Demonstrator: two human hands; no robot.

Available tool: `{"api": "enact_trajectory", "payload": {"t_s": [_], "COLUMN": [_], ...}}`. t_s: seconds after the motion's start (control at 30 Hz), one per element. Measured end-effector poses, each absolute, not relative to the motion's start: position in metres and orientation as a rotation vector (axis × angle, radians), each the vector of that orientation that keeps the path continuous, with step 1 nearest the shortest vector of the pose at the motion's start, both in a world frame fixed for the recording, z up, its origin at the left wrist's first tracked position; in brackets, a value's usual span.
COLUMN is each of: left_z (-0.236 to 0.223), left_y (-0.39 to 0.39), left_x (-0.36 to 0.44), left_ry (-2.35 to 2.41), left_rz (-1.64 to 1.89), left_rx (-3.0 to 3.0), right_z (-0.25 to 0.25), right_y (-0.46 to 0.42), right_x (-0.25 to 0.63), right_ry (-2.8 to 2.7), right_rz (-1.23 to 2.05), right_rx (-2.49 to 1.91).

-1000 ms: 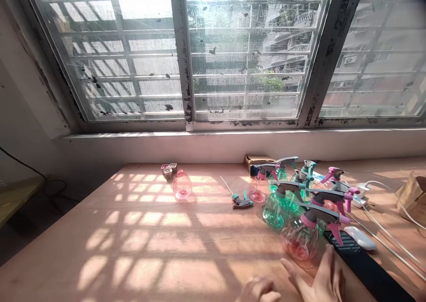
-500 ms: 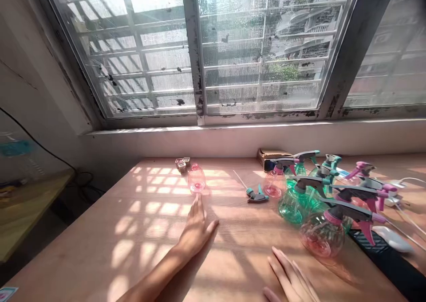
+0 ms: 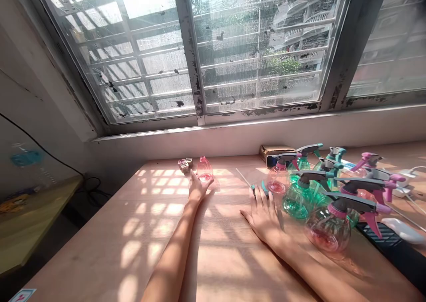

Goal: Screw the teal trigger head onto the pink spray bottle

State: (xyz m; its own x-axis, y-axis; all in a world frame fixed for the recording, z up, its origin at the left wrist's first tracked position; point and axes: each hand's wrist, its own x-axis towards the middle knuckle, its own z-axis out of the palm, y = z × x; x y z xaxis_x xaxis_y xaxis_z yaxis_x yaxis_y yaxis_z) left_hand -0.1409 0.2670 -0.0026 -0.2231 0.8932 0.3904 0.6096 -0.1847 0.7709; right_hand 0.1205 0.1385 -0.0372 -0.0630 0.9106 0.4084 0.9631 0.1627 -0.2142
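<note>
In the head view, the person's left hand [image 3: 197, 189] was at the near side of an open-necked pink bottle [image 3: 204, 166], which stood upright toward the far edge of the worktop [image 3: 226, 257]. Its fingers lay to the left of the bottle and its thumb to the right; whether they had closed on it could not be told. Small square containers [image 3: 185, 165] sat just left of the bottle.

The right hand [image 3: 264, 215] was open, palm down, its thumb spread away from the fingers. The fingers partly covered a loose teal-and-grey spray head [image 3: 264, 186], whose thin tube [image 3: 243, 176] pointed away to the left. Just beyond stood a pink spray bottle [image 3: 278, 181], with green spray bottles [image 3: 297, 200] and others grouped to the right.
</note>
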Motion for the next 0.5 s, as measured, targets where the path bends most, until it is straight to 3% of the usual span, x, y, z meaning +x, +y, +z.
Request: {"api": "enact_trajectory", "payload": {"t_s": [0.23,0.5], "left_z": [0.003,0.009], "left_y": [0.301,0.311], "left_x": [-0.131,-0.137], "left_ry": [1.77,1.414], "left_rz": [1.503,1.64], "left_rx": [1.65,1.35], "right_z": [-0.032,-0.023], "right_y": [0.196,0.267], "right_x": [0.096,0.079], "right_ry": [-1.843,-1.618], "right_rz": [-0.081,0.191], "right_rx": [-1.771,-1.575]}}
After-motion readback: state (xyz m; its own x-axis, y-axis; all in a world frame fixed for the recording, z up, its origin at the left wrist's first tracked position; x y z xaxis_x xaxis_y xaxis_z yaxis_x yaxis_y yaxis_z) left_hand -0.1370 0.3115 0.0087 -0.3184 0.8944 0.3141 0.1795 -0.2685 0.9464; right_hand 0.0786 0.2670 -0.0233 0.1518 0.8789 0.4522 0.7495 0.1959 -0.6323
